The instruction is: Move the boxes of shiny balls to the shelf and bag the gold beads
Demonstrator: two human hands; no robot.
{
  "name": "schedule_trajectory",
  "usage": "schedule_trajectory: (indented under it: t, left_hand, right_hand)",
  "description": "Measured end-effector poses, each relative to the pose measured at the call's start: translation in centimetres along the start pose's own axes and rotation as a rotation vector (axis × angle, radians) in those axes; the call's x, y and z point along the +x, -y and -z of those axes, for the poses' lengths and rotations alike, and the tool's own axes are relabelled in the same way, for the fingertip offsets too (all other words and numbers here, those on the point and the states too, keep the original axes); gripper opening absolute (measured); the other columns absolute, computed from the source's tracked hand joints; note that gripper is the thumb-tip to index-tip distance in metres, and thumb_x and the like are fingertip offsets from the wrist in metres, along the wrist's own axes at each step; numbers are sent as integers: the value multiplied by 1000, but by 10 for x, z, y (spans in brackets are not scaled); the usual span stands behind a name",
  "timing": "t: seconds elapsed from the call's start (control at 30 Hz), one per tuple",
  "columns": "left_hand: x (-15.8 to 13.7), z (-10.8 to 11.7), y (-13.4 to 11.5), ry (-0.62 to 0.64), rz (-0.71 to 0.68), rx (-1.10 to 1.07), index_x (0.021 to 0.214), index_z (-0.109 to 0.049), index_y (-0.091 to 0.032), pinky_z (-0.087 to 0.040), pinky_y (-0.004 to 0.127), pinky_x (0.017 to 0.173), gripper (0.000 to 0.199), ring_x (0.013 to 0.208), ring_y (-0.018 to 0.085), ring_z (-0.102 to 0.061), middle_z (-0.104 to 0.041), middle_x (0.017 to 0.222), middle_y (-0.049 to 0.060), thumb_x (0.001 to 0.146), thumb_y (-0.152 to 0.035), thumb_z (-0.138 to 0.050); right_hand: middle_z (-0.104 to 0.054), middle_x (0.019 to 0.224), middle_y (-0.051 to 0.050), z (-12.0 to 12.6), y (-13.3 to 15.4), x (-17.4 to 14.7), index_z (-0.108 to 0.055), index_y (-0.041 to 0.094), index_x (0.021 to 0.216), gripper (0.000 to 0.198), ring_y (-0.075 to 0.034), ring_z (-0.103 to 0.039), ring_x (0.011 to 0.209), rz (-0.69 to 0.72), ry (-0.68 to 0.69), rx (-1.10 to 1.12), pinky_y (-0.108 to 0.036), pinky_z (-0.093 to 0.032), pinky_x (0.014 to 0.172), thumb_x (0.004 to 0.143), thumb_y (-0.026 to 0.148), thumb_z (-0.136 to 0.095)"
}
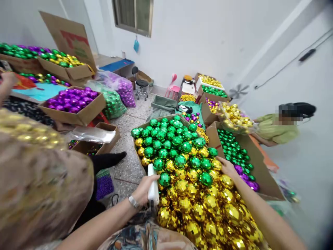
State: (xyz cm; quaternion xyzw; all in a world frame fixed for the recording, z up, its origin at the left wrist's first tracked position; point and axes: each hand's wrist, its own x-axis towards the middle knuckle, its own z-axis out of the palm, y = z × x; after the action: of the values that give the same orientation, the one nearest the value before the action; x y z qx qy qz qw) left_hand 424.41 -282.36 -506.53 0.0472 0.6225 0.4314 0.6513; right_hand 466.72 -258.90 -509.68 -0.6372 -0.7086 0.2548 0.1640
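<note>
the left hand [142, 190], a watch on its wrist, is closed around a white plastic handheld tool [153, 184], fingers clamped on its body, the tool's tip pointing up toward the far side. it sits at the near left edge of a big open cardboard box heaped with shiny faceted green and gold balls [187, 173]. the right hand [227, 167] lies flat on the heap toward the right, fingers spread apart and resting on gold balls, holding nothing that can be seen.

just right of that heap stands a second open cardboard box of green and purple balls [238, 154]. farther right a person in a yellow-green top [275, 130] bends beside a clear bag of gold balls [235, 118]. on the left, a cardboard box of purple balls [74, 104] sits on a table, with more cardboard boxes of green, gold and purple balls [56, 62] behind it at the far left. clear bags of green and purple balls [117, 95] rest on the speckled floor [130, 139], near a small black stool [142, 86]. a blurred gold-brown shape [39, 180] fills the near left corner; what it is cannot be told.
</note>
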Motion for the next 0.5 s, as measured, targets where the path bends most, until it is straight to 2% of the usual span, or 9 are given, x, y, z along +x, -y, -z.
schedule_trajectory:
  t: [0.17,0.33,0.5]
  left_hand:
    - [11,12,-13,11,13,-31,86,-63,-7,-34,24,44,23,46,13,-48,-55,55,1,83,-30,-65]
    - [20,23,-41,-14,66,-61,82,-61,-10,-33,23,42,16,41,11,-45,-52,51,-1,87,-25,-61]
    - [45,46,-69,-34,79,-78,80,-60,-11,-34,23,40,18,41,12,-47,-52,51,-1,87,-27,-63]
  right_hand:
    - [-68,126,-8,-13,20,19,-71,17,124,50,-29,-64,119,61,-7,-33,-44,-49,108,76,30,-61]
    - [-69,124,-4,-24,55,42,-71,22,124,46,-28,-64,120,63,-4,-102,-40,-51,107,79,24,-59]
    - [-65,131,-7,-39,99,73,-67,16,131,47,-30,-61,124,35,23,-133,-44,-47,110,86,26,-55]
